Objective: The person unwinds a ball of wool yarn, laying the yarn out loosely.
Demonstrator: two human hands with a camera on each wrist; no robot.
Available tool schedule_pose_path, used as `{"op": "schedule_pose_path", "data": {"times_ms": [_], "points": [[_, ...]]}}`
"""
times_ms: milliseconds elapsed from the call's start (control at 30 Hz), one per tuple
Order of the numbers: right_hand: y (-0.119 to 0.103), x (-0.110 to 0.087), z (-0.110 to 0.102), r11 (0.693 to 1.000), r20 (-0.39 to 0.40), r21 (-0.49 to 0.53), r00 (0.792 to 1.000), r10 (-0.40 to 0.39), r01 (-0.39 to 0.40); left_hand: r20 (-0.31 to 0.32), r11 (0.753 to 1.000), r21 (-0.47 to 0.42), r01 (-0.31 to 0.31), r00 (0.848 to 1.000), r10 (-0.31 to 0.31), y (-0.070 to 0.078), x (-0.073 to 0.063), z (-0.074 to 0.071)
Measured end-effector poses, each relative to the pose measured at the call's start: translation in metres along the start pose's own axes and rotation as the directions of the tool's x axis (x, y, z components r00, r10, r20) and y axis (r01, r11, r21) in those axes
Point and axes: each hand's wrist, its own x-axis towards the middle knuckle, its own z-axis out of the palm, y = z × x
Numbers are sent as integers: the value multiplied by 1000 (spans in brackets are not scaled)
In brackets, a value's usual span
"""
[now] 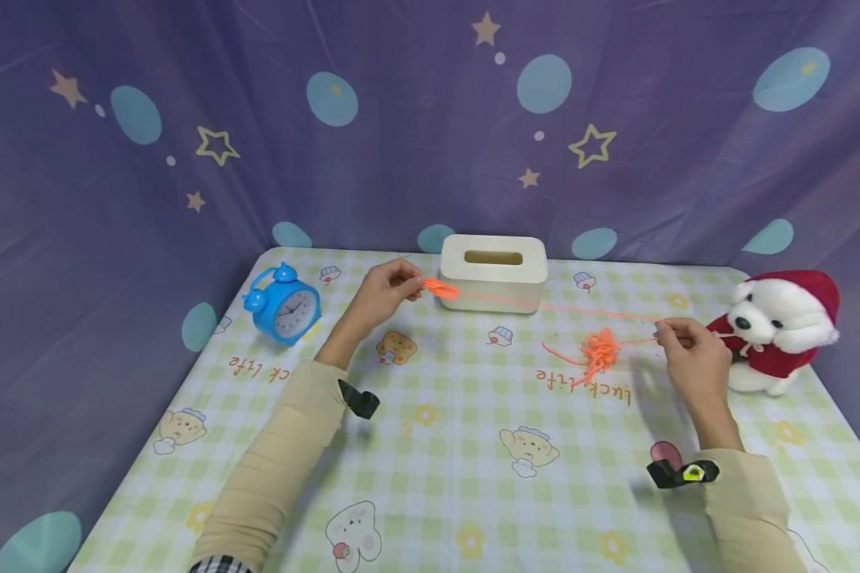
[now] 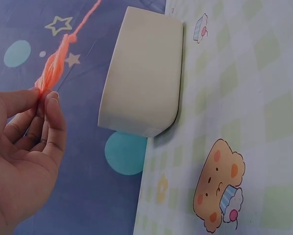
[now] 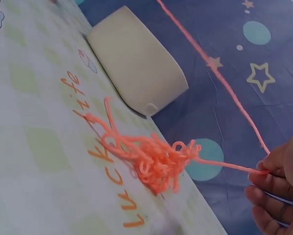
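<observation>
Pinching looped orange yarn [image 2: 54, 64] is the left hand [image 1: 387, 290]. The right hand [image 1: 697, 358] pinches a thin strand [image 3: 215, 71] near a curly tangle [image 3: 158, 164].

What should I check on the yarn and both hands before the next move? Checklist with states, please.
1. Left hand pinches the bundle: ok.
2. Right hand pinches the strand: ok.
3. Strand straight between the hands, no visible sag: ok.
4. Strand clear of the box: ok; gaps show in both wrist views.
5. Pile free of tangles: not ok; its loops are bunched together.
6. Bundle secure enough not to unwind: cannot tell.
</observation>
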Motion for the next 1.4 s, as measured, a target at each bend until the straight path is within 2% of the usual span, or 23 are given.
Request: {"op": "schedule_pose_path", "data": {"times_ms": [233, 400, 600, 700, 933, 1067, 1200, 1333, 1400], "points": [[8, 1, -7, 999, -28, 1, 999, 38, -38, 6, 1000, 20, 16, 1000, -16, 30, -15, -2], [10, 1, -8, 999, 1, -26, 999, 41, -41, 5, 1000, 7, 11, 1000, -11, 28, -13, -3], [15, 0, -4, 995, 115, -97, 993, 20, -8, 1, 1000, -15, 20, 1000, -20, 9, -2, -2], [17, -1, 0, 991, 172, -133, 985, -2, 25, -2, 1000, -18, 16, 1000, -16, 3, 0, -1], [16, -4, 9, 982, 286, -167, 957, -41, 92, 10, 1000, -10, -30, 1000, 30, 2, -2, 1], [12, -5, 10, 981, 294, -167, 955, -48, 101, 27, 999, -16, -51, 998, 52, 4, -2, 3], [3, -5, 11, 982, 277, -155, 959, -59, 105, 43, 999, -20, -41, 998, 42, 4, -1, 4], [-13, -4, 17, 985, 245, -95, 962, -119, 146, 62, 999, -39, -22, 998, 24, 6, -1, 5], [-22, -4, 23, 982, 235, -53, 958, -164, 181, 69, 999, -50, -17, 997, 21, 12, -3, 5]]}}
